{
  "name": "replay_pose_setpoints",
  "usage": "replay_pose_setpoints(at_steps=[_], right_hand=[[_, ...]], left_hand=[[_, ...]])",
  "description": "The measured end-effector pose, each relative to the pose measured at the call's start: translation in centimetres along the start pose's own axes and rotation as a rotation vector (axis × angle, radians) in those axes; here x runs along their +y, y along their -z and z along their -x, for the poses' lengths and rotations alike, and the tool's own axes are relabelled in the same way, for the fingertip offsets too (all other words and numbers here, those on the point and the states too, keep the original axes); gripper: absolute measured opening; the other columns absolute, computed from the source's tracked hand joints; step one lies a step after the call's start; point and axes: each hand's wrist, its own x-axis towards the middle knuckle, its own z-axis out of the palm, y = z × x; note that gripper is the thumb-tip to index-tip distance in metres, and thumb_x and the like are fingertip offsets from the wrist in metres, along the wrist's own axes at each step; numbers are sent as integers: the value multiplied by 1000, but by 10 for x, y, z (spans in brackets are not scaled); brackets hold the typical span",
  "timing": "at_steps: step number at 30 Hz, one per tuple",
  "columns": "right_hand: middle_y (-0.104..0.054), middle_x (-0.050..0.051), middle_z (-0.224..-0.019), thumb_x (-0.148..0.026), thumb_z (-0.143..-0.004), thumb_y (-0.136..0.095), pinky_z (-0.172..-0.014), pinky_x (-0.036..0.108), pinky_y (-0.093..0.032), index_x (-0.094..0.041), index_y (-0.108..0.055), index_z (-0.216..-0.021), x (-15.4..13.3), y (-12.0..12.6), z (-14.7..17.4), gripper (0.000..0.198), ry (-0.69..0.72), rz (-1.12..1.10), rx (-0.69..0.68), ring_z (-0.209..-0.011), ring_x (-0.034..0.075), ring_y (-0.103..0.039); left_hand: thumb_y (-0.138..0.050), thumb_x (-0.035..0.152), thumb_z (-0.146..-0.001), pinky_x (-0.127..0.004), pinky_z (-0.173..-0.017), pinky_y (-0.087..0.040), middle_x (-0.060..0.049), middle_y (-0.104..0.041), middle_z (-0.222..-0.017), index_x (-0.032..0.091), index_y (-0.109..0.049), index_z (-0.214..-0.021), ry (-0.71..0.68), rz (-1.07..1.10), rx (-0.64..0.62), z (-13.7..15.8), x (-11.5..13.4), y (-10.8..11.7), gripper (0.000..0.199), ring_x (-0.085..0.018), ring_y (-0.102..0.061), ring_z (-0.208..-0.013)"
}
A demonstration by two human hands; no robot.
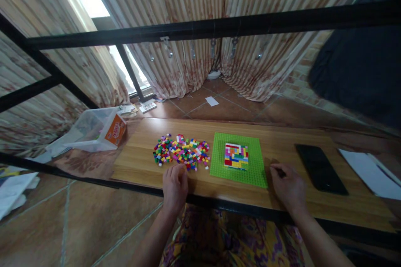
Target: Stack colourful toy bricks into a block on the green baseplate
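By the brown wooden surface's (285,146) near edge, the left hand (175,185) and right hand (288,185) sit curled, gripping what I can't tell, a multicoloured plastic-brick block (236,157) already built mid-surface on a square green studded baseplate (218,154), many small bright plastic bricks (188,154) left loose toward the left edge.

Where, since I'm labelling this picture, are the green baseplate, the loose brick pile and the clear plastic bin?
Green baseplate (255,162): head view, on its bare right-hand part.
Loose brick pile (187,151): head view, near the pile's middle.
Clear plastic bin (115,129): head view, on its wall, at the orange label.
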Motion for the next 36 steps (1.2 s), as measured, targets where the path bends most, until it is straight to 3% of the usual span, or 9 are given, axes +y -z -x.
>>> replay_pose_setpoints(at_steps=[10,16,25,30,36], right_hand=[[-70,12,-85,-46,-88,-47,-71,39,-49,-18,-68,-81,-4,4,-1,36,26,16,0,-80,26,-65],[-70,12,-85,-44,-88,-49,-72,38,-49,-17,-68,-83,-4,3,-1,33,32,3,-3,-77,24,-64],[-71,11,-86,-42,-89,-49,-71,36,-48,-19,-68,-82,-5,1,-1,31,26,-17,11,-79,24,-64],[-70,10,-84,-42,-90,-49,-70,35,-48,-20,-68,-80,-6,0,-1,31,33,-24,29,-77,24,-64],[-70,9,-86,-40,-90,-49,-71,35,-48,-20,-68,-82,-9,0,-2,29,10,-53,26,-79,24,-65]], left_hand=[[-58,17,-88,-42,-90,-48,-8,-72,-102,20,-67,-98,61,-54,-99,-3,7,-10,14,-26,-63,-96],[-53,20,-93,-42,-84,-45,-7,-72,-90,21,-68,-90,78,-116,-150,-9,10,-10,15,-27,-62,-89],[-54,18,-91,-40,-82,-47,-5,-72,-87,20,-67,-89,5,-82,-92,-13,14,-6,13,-25,-65,-84],[-55,18,-91,-30,-73,-52,-4,-69,-89,21,-67,-93,-1,188,-67,-24,41,-3,12,-18,-66,-82],[-55,9,-89,-27,-79,-54,-3,-68,-89,21,-68,-87,-123,430,-121,-43,89,-28,18,-15,-66,-87]])
